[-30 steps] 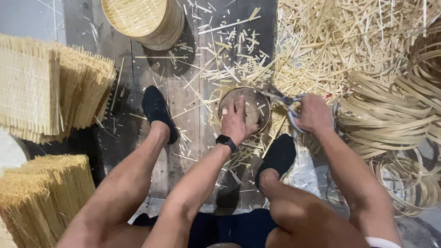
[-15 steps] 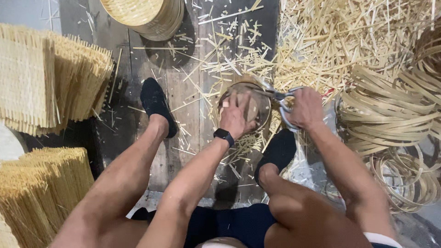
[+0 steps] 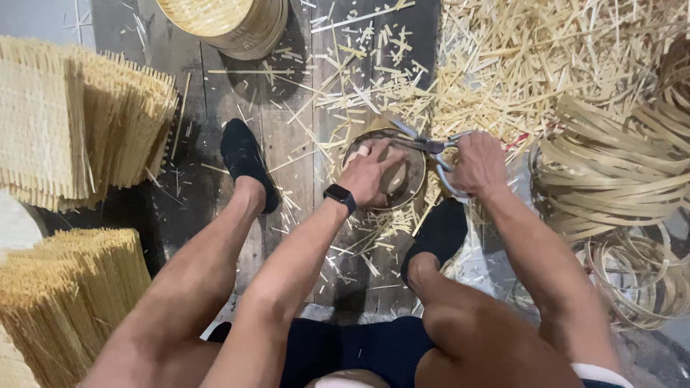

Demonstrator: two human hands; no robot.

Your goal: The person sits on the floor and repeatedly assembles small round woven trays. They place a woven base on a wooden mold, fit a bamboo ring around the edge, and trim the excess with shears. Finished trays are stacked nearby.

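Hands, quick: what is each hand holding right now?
Left hand: pressed flat on the small round basket, fingers spread.
Right hand: closed around the handles of the scissors.

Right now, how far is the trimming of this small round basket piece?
Done: cut strips litter the floor, and finished baskets are stacked. In hand: the left hand presses the round piece while the right hand works scissors at its rim. Left: woven mats and hoops wait unused.
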